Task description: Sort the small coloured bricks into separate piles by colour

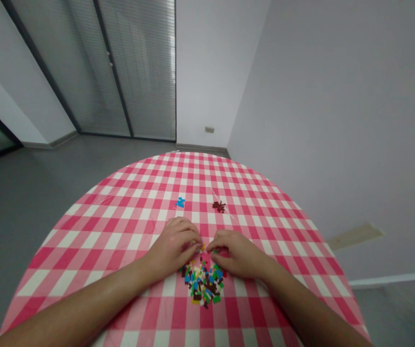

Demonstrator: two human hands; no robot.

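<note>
A loose pile of small plastic building bricks (203, 285) in blue, green, brown, white, yellow and red lies on the table close to me. My left hand (176, 243) bends over the pile's far left side, with thumb and fingers brought close together at the tips. Facing it across a narrow gap, my right hand (236, 253) curls its fingers at the far right side. A few yellow and green bits show between the fingertips. Whatever either hand pinches is too small and too covered to make out.
Farther out on the red-and-white checked tablecloth (120, 241) lie a small blue group of bricks (180, 202) and a dark brown group of bricks (219, 206). The round table's edge curves beyond them. Behind stand a glass partition (138, 72) and a plain wall (337, 120).
</note>
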